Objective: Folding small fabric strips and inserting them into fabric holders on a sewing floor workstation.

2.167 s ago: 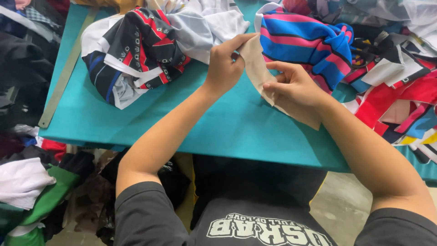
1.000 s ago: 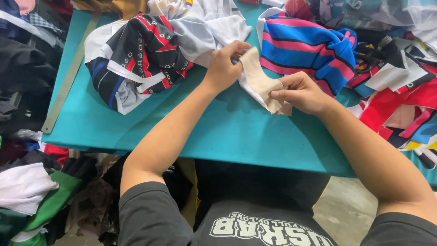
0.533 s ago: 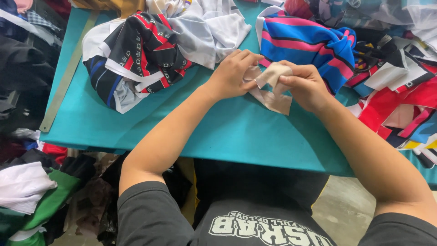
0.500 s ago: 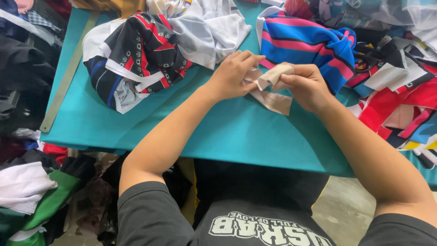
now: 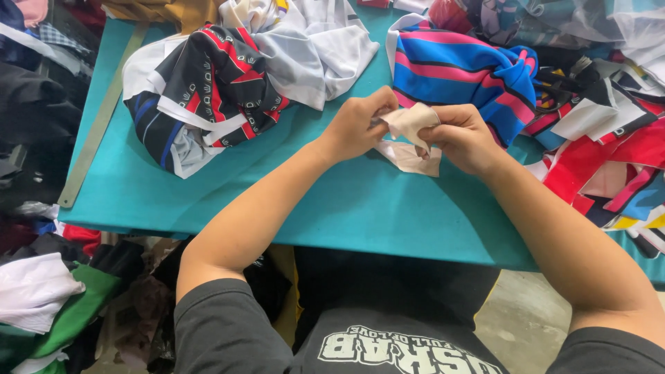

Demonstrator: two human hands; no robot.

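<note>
A small beige cloth piece (image 5: 410, 135) is pinched between the closed fingers of the left hand (image 5: 357, 125) and right hand (image 5: 463, 137) just above the teal surface (image 5: 360, 208), flanked by a black-red garment (image 5: 208, 90) and a blue-pink striped garment (image 5: 460, 73).

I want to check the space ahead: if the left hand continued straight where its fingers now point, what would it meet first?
The left hand points rightward; it already touches the beige cloth piece, with the right hand just behind.
</note>
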